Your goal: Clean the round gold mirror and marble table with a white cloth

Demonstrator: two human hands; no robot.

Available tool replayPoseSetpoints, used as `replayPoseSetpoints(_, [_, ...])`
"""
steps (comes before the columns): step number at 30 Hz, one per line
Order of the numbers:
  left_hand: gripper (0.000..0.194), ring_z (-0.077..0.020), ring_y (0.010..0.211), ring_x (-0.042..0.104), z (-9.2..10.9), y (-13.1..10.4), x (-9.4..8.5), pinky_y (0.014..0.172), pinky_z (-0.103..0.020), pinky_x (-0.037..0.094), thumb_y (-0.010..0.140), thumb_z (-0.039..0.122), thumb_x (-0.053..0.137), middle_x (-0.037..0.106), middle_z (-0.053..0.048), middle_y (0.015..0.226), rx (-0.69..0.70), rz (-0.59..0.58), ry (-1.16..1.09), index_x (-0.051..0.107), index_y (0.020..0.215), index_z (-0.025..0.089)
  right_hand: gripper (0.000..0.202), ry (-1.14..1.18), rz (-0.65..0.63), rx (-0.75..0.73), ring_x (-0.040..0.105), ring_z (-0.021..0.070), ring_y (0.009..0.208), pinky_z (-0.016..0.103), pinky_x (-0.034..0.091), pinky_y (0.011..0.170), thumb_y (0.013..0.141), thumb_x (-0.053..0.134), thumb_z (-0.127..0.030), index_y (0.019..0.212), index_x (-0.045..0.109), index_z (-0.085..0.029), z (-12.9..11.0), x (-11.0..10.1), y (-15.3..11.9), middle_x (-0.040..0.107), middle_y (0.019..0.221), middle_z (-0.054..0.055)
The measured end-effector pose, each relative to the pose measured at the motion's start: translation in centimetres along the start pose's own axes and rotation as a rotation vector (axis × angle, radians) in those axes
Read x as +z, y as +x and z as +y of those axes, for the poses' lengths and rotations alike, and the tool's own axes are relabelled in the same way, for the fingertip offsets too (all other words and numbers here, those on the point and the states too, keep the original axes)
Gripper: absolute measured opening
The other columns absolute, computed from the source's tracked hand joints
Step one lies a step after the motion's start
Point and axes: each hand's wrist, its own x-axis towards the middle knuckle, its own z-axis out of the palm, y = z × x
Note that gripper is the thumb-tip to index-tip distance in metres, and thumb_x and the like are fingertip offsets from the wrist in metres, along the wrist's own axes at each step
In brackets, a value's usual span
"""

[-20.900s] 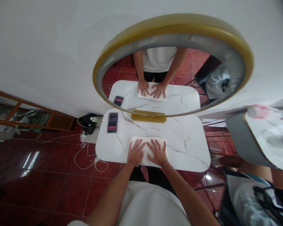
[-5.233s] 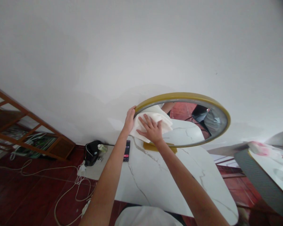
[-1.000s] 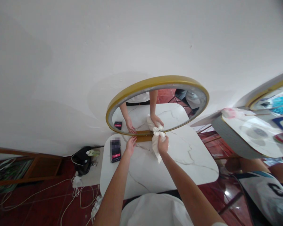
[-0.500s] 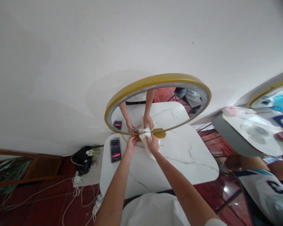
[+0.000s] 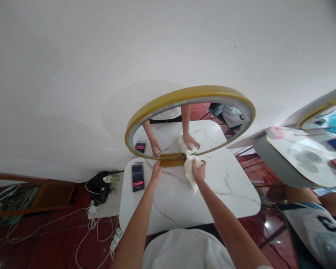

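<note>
A round mirror (image 5: 173, 127) with a gold frame stands tilted on the white marbled table (image 5: 229, 186), on a gold base (image 5: 172, 163). My left hand (image 5: 156, 174) is at the left end of this base, its fingers and thumb closed about the edge. In my right hand (image 5: 198, 171) is a crumpled white cloth (image 5: 189, 170), pressed against the base's right end below the mirror's lower rim. Part of the cloth trails toward me over the tabletop. The mirror reflects both hands and the cloth.
A phone (image 5: 138, 177) lies at the table's left. Beyond that edge are a black bag (image 5: 98, 188), a pale bottle (image 5: 111, 179) and white cables. A second table (image 5: 285, 149) with another gold-framed mirror stands at right, where a person in a white jersey (image 5: 316, 224) sits.
My right hand has moved the cloth rightward along the base, baring the middle of it. My left hand has stayed at the left end.
</note>
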Motion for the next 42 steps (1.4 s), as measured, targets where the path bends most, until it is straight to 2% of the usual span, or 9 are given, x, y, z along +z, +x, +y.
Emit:
replayPoseSetpoints(3, [0.051,-0.0212,0.135,0.034,-0.7,-1.2,0.1,0.114,-0.038,0.022,0.068,0.010,0.054,0.046,-0.008,0.140,0.114,-0.040,0.155,0.059,0.118,0.018,0.061,-0.077,0.058,0.035,0.059,0.0241,0.097,0.030,0.042,0.071,0.088,0.028,-0.061,0.132,0.032,-0.017,1.1,-1.7,1.2,0.055,0.119,0.015])
replayPoseSetpoints(8, [0.062,-0.0246,0.137,0.030,-1.8,-2.9,0.3,0.112,-0.038,0.028,0.073,0.012,0.052,0.032,-0.015,0.149,0.431,-0.088,0.944,0.043,0.135,0.011,0.051,-0.216,0.068,-0.069,0.058,0.0238,0.097,0.030,0.040,0.070,0.092,0.030,-0.054,0.129,0.039,-0.021,1.4,-3.0,1.2,0.050,0.122,0.012])
replayPoseSetpoints(12, [0.065,-0.0243,0.138,0.029,-1.8,-3.0,0.2,0.111,-0.038,0.028,0.076,0.014,0.048,0.028,-0.015,0.150,0.446,-0.117,1.162,0.036,0.140,0.008,0.041,-0.318,0.014,-0.214,0.054,0.0241,0.102,0.032,0.037,0.079,0.094,0.034,-0.042,0.127,0.046,-0.021,0.0,-1.8,-0.1,0.049,0.125,0.012])
replayPoseSetpoints(16, [0.067,-0.0244,0.138,0.028,-1.2,-3.0,0.2,0.111,-0.038,0.028,0.076,0.016,0.048,0.026,-0.015,0.151,0.397,-0.155,1.209,0.034,0.141,0.009,0.037,-0.394,-0.080,-0.378,0.049,0.0258,0.107,0.035,0.035,0.086,0.093,0.037,-0.035,0.126,0.049,-0.022,-1.9,0.2,-2.0,0.052,0.126,0.011])
replayPoseSetpoints(21, [0.067,-0.0244,0.139,0.027,-0.8,-3.1,0.5,0.111,-0.039,0.027,0.075,0.015,0.050,0.027,-0.016,0.151,0.374,-0.148,1.201,0.035,0.140,0.010,0.040,-0.447,-0.219,-0.608,0.045,0.0243,0.112,0.035,0.033,0.092,0.093,0.040,-0.033,0.131,0.046,-0.026,-3.9,2.2,-4.9,0.048,0.135,0.006])
replayPoseSetpoints(26, [0.069,-0.0254,0.138,0.027,-0.7,-3.3,0.6,0.111,-0.040,0.026,0.073,0.013,0.051,0.028,-0.016,0.150,0.381,-0.150,1.156,0.034,0.140,0.012,0.038,-0.480,-0.312,-0.745,0.044,0.0228,0.114,0.034,0.034,0.094,0.093,0.041,-0.034,0.131,0.047,-0.030,-4.9,2.8,-6.1,0.048,0.136,0.004])
replayPoseSetpoints(33, [0.068,-0.0268,0.137,0.030,-0.8,-3.4,0.4,0.111,-0.041,0.027,0.073,0.013,0.052,0.027,-0.016,0.151,0.374,-0.137,1.114,0.036,0.140,0.012,0.041,-0.553,-0.247,-0.615,0.046,0.0247,0.114,0.038,0.039,0.089,0.095,0.037,-0.035,0.135,0.040,-0.028,-3.4,-0.1,-3.4,0.047,0.136,0.010])
replayPoseSetpoints(38, [0.068,-0.0267,0.138,0.029,-1.0,-3.3,0.5,0.109,-0.038,0.030,0.075,0.015,0.052,0.025,-0.017,0.151,0.358,-0.152,1.097,0.034,0.140,0.010,0.036,-0.593,-0.175,-0.456,0.055,0.0202,0.104,0.040,0.047,0.087,0.093,0.048,-0.037,0.124,0.050,-0.020,-2.4,-2.7,-1.1,0.054,0.123,0.009])
replayPoseSetpoints(42, [0.068,-0.0268,0.138,0.027,-0.9,-3.3,0.6,0.110,-0.038,0.029,0.075,0.016,0.052,0.025,-0.017,0.151,0.348,-0.150,1.095,0.034,0.140,0.010,0.036,-0.598,-0.146,-0.429,0.057,0.0194,0.101,0.041,0.050,0.086,0.090,0.055,-0.038,0.119,0.053,-0.018,-2.5,-2.8,-1.0,0.055,0.120,0.007])
